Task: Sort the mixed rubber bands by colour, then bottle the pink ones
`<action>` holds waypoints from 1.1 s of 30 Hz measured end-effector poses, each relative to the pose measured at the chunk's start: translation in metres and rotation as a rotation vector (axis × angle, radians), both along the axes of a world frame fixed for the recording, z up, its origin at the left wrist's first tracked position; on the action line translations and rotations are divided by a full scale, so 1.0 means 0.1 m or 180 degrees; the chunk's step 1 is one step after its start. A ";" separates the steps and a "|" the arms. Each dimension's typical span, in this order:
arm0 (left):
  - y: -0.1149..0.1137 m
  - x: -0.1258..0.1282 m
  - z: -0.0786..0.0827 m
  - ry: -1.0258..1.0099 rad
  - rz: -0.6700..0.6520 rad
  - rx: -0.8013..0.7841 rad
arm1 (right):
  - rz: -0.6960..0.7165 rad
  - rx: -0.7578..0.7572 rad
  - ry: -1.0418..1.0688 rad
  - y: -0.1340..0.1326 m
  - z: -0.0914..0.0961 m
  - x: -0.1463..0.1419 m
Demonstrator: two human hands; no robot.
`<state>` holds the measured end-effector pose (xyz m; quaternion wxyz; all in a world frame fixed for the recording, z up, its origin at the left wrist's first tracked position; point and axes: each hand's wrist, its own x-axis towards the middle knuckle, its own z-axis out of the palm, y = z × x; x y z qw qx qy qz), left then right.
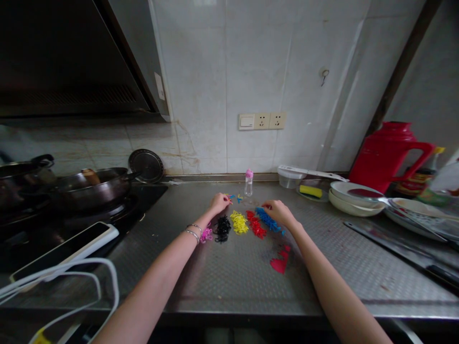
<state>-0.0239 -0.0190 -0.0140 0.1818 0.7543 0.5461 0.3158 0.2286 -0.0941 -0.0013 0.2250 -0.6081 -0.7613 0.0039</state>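
Note:
Small rubber bands lie on the steel counter in colour piles: pink [206,234], black [223,229], yellow [239,222], red [256,224] and blue [268,220]. My left hand [218,204], with bracelets at the wrist, has its fingers pinched together behind the black pile. Tiny coloured bits show at its fingertips, and whether they are held is too small to tell. A few mixed bands [239,197] lie just right of it. My right hand [278,212] pinches at the far end of the blue pile; its fingers hide what is between them. Behind stands a clear little bottle [248,185] with a pink cap.
Red cut-out pieces [279,263] lie nearer me. At right are a plastic tub [289,178], a yellow sponge [310,192], stacked bowls [353,203], a knife [394,248] and a red thermos [383,157]. Left are a pan [91,191], a white-edged device [68,248] and white cables [111,277].

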 end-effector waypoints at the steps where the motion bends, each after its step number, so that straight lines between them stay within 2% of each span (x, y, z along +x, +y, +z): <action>1: 0.00 -0.01 0.00 -0.0005 -0.0018 0.0004 | 0.0006 0.0004 -0.0013 0.00 0.00 0.00; 4: 0.02 -0.04 0.00 -0.0005 -0.0035 0.0020 | -0.0011 0.0004 -0.0041 0.00 -0.01 -0.02; 8: 0.07 -0.10 0.01 -0.0091 0.0194 0.0187 | -0.0044 -0.0025 -0.0044 0.00 -0.02 -0.03; 15: 0.17 -0.21 -0.01 -0.0520 0.0393 0.0257 | -0.0058 -0.0071 -0.0114 -0.01 -0.01 -0.06; 19: 0.13 -0.21 0.04 -0.0824 0.0337 0.0292 | -0.0213 0.0069 -0.0014 -0.05 0.04 -0.11; 22: 0.01 -0.20 0.15 -0.1013 0.0035 0.0332 | -0.0151 0.0297 0.0268 -0.06 0.07 -0.24; 28: -0.44 -0.23 0.44 -0.0935 -0.0591 0.0440 | 0.0641 0.0307 0.1205 -0.14 0.13 -0.66; 33: -0.72 -0.21 0.47 -0.0944 -0.0959 0.0403 | 0.1120 0.0260 0.1815 -0.29 0.21 -0.91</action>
